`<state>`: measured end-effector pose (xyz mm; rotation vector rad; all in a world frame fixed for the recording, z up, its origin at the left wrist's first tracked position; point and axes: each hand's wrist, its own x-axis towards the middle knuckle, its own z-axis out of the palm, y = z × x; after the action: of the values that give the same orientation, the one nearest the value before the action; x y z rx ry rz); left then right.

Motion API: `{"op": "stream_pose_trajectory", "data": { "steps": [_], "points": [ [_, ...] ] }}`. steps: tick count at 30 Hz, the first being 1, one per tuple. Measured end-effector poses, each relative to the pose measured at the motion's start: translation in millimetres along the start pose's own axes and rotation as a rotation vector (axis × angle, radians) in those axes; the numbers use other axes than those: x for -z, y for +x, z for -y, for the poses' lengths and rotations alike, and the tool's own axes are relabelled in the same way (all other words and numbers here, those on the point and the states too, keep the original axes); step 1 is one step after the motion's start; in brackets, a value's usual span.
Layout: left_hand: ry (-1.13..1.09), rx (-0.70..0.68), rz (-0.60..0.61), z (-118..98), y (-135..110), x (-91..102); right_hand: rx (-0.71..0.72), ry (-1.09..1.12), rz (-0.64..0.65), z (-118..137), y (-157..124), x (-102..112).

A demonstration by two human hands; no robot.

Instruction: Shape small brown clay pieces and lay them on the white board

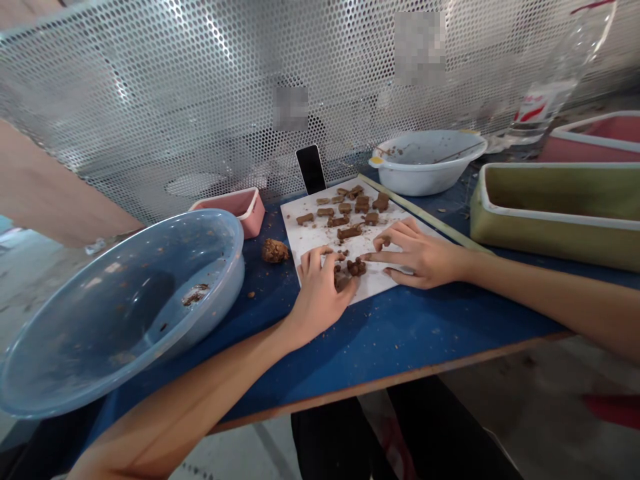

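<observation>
A small brown clay figure (357,267) lies on a white sheet (370,291) near its front edge. My left hand (320,287) is curled over the sheet, thumb and forefinger round the clay at the figure's left side; part of that clay is hidden behind the fingers. From the right, my right hand (420,257) reaches in with fingers apart, its forefinger tip at the figure's upper edge and nothing in its grasp. Further back on the sheet rest several shaped clay pieces (349,231), some like little animals or bones, with crumbs among them. A rough clay lump (275,251) sits left of the sheet.
A big blue basin (220,293) stands at left, a pink box (254,212) behind it. A phone (311,170) leans against the perforated metal screen. Along the sheet's right edge runs a pale strip (420,212). A white basin (425,177), green trough (555,240) and plastic bottle (545,100) are at right.
</observation>
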<state>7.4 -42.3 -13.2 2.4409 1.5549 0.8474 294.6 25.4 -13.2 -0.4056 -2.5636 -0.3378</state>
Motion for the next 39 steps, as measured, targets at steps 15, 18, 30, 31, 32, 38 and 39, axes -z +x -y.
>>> {"op": "stream_pose_trajectory", "data": {
  "steps": [15,18,30,31,32,38,39],
  "points": [
    [-0.002,0.007,0.017,-1,0,0.6,-0.085,0.026,0.022,-1,-2,2],
    [-0.001,0.009,0.028,1,1,0.1,-0.097,0.022,0.047,1,-1,0],
    [-0.114,0.046,-0.006,9,1,-5.8,-0.434,0.205,0.096,6,19,-23],
    [-0.131,0.047,-0.006,9,1,-6.0,-0.436,0.219,0.1,6,21,-24],
    [-0.141,0.051,-0.004,9,1,-6.0,-0.44,0.233,0.105,6,24,-24],
    [-0.146,0.074,0.015,5,3,-2.9,-0.442,0.263,0.11,3,29,-26],
    [-0.144,0.076,0.018,5,4,-2.6,-0.431,0.263,0.104,2,28,-26]
  ]
}}
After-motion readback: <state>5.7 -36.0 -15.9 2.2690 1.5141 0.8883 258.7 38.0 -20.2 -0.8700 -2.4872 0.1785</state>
